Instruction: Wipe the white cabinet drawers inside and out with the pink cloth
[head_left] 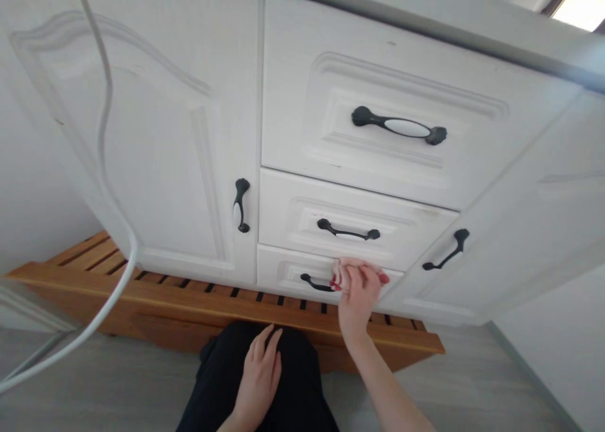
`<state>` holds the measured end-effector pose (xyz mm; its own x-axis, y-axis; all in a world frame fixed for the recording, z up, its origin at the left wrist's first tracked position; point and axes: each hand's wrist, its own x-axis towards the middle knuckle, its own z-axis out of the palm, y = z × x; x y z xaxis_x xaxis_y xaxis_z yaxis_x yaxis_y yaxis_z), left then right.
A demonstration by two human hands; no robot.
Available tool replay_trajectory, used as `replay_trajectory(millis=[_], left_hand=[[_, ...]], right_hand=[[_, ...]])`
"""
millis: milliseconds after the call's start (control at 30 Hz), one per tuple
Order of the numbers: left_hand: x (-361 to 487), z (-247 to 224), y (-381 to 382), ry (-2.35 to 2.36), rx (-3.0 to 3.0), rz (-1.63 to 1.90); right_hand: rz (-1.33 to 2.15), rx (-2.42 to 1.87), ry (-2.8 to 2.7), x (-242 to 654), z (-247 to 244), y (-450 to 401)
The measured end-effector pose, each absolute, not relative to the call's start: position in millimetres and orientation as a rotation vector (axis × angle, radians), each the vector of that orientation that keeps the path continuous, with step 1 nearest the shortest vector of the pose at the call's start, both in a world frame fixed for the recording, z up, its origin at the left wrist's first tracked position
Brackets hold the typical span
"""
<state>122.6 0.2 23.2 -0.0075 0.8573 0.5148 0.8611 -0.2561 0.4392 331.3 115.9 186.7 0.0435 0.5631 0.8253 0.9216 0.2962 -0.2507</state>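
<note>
My right hand reaches forward and presses a small red-and-white cloth against the black handle of the bottom drawer of a white cabinet. The fingers are closed around the cloth. My left hand rests flat, fingers apart, on my black-clad knee and holds nothing.
Above the bottom drawer sit a middle drawer and a top drawer, each with a black-and-white handle. Cabinet doors flank them left and right. A wooden slatted platform lies under the cabinet. A white cable hangs at the left.
</note>
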Motion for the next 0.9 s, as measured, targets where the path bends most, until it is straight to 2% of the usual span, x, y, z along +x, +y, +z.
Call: replay_trajectory(millis=[100, 233, 400, 600, 900], left_hand=[[135, 7, -8, -2.119, -2.142, -1.342], [133, 0, -4, -2.121, -2.203, -1.434], [121, -3, 0, -2.128, -2.179, -1.501], [120, -2, 0, -2.164, -2.18, -1.534], [120, -5, 0, -2.177, -2.184, -1.553]], right_hand=[[-0.464, -1.331, -1.778, 260, 186, 116], [-0.47, -1.196, -1.953, 170, 185, 126], [-0.451, -0.968, -2.332, 124, 180, 141], [-0.552, -0.792, -2.585, 208, 175, 142], [-0.611, -1.028, -2.666, 377, 188, 126]])
